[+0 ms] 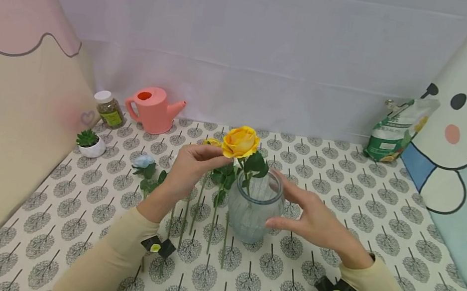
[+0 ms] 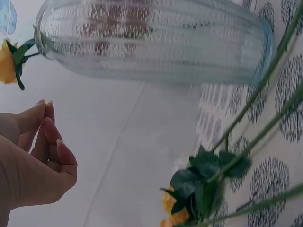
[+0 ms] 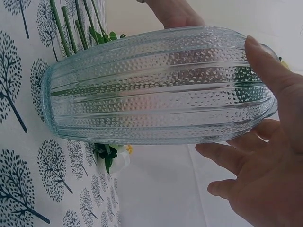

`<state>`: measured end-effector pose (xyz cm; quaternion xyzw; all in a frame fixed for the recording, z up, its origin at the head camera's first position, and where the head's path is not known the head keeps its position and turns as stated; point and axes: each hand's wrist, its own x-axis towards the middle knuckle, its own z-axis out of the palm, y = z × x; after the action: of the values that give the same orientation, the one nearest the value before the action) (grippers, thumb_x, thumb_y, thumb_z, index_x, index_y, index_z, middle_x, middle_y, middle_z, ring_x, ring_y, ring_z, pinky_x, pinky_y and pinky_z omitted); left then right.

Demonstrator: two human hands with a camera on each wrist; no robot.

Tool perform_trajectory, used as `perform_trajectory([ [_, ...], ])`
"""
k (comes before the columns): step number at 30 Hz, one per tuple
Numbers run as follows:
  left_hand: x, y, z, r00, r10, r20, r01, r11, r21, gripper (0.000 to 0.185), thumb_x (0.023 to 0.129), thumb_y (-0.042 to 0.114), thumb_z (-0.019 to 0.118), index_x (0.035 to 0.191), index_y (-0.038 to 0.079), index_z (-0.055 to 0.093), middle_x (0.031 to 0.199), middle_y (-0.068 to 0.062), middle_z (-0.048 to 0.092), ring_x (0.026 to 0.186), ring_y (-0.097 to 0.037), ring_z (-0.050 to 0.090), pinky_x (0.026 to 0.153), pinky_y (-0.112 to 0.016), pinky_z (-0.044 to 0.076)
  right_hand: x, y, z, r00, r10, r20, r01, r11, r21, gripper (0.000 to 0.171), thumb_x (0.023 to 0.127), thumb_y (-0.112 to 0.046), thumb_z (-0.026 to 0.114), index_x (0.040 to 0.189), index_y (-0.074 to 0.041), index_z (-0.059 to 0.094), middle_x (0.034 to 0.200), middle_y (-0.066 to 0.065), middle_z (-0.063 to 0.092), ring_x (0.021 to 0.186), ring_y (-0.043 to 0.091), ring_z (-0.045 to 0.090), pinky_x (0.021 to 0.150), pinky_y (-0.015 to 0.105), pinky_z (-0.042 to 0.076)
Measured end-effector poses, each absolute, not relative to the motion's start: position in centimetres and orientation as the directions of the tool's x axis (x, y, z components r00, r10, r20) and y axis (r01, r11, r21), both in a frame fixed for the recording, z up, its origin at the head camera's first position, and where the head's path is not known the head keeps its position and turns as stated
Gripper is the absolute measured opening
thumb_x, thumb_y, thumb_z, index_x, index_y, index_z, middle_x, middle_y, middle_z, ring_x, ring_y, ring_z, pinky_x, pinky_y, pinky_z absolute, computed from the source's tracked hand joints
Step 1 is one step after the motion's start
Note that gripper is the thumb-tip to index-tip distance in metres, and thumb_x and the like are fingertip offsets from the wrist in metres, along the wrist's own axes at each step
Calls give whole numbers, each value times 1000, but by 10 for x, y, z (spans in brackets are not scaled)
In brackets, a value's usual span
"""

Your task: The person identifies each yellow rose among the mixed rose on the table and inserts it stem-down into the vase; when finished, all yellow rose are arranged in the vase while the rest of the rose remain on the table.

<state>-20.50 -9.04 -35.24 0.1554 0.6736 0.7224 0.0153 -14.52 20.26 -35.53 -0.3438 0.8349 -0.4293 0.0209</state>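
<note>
A ribbed, clear blue-tinted glass vase [image 1: 254,219] stands upright on the patterned cloth. One yellow rose [image 1: 240,142] leans in it, its stem inside and its bloom above the rim. My left hand [image 1: 194,162] is beside that bloom; the left wrist view shows its thumb and fingertips loosely together, holding nothing, apart from the rose [image 2: 8,61]. My right hand [image 1: 311,215] holds the vase from the right, thumb on the near side and fingers round the far side. In the right wrist view the thumb lies against the glass vase [image 3: 156,90].
Left of the vase lie a blue flower [image 1: 143,161], another yellow rose [image 1: 212,142] and several green stems. Farther back stand a pink watering can [image 1: 154,112], a lidded jar [image 1: 110,111] and a small potted succulent [image 1: 93,145]. A clipped green-and-white bag [image 1: 393,136] stands back right.
</note>
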Motion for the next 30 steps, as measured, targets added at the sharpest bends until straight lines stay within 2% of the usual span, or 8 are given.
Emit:
perform_trajectory([
  [4, -215, -117, -358, -962, 150, 230, 232, 0, 973, 25, 89, 17, 78, 111, 7, 75, 106, -4, 73, 100, -20, 67, 92, -32, 54, -146, 202, -354, -760, -597, 259, -559, 395, -729, 99, 84, -26, 81, 160, -11, 20, 160, 15, 28, 135, 36, 47, 109, 57, 37],
  [7, -222, -139, -363, -940, 103, 324, 339, 208, 917, 28, 91, 20, 77, 113, 4, 74, 102, -6, 74, 91, -18, 67, 77, -29, 54, -145, 202, -354, -760, -596, 261, -559, 393, -730, 99, 84, -26, 82, 160, -12, 20, 160, 15, 29, 134, 36, 48, 108, 57, 37],
  [10, -230, -157, -368, -882, 118, 456, 447, 514, 733, 22, 91, 15, 76, 110, 4, 76, 96, -10, 74, 81, -21, 65, 63, -32, 48, -145, 203, -354, -764, -590, 260, -554, 394, -733, 99, 84, -25, 82, 160, -13, 21, 159, 15, 30, 133, 37, 49, 107, 59, 38],
  [13, -235, -171, -370, -854, 170, 492, 445, 729, 520, 17, 90, 9, 75, 106, 2, 76, 90, -14, 74, 75, -26, 65, 57, -37, 49, -145, 203, -355, -772, -582, 258, -547, 399, -736, 98, 84, -24, 82, 160, -15, 21, 159, 14, 31, 133, 37, 49, 107, 59, 38],
  [15, -236, -178, -369, -885, 203, 419, 400, 793, 460, 17, 91, 9, 75, 106, 3, 76, 90, -14, 74, 75, -28, 66, 58, -39, 52, -145, 204, -355, -776, -578, 253, -543, 407, -734, 98, 84, -25, 82, 160, -15, 21, 159, 14, 31, 132, 37, 49, 107, 59, 38],
  [20, -234, -186, -365, -967, 245, 70, 251, 868, 429, 14, 93, 16, 74, 102, 7, 77, 94, -12, 72, 73, -23, 65, 56, -36, 51, -144, 203, -355, -777, -579, 248, -541, 411, -734, 98, 84, -25, 82, 160, -15, 21, 159, 14, 31, 133, 36, 49, 108, 58, 37],
  [24, -236, -188, -367, -942, 312, -126, 242, 888, 392, 15, 92, 20, 75, 102, 10, 79, 106, -10, 72, 78, -20, 64, 61, -34, 51, -144, 203, -355, -775, -580, 251, -544, 410, -732, 99, 84, -25, 82, 160, -13, 21, 159, 14, 31, 132, 36, 50, 107, 57, 38],
  [30, -239, -183, -377, -902, 364, -230, 245, 874, 420, 21, 92, 21, 75, 109, 9, 78, 113, -10, 72, 81, -18, 65, 70, -37, 55, -144, 202, -354, -771, -583, 256, -549, 405, -731, 99, 83, -25, 82, 160, -13, 21, 158, 14, 32, 131, 36, 51, 107, 59, 38],
])
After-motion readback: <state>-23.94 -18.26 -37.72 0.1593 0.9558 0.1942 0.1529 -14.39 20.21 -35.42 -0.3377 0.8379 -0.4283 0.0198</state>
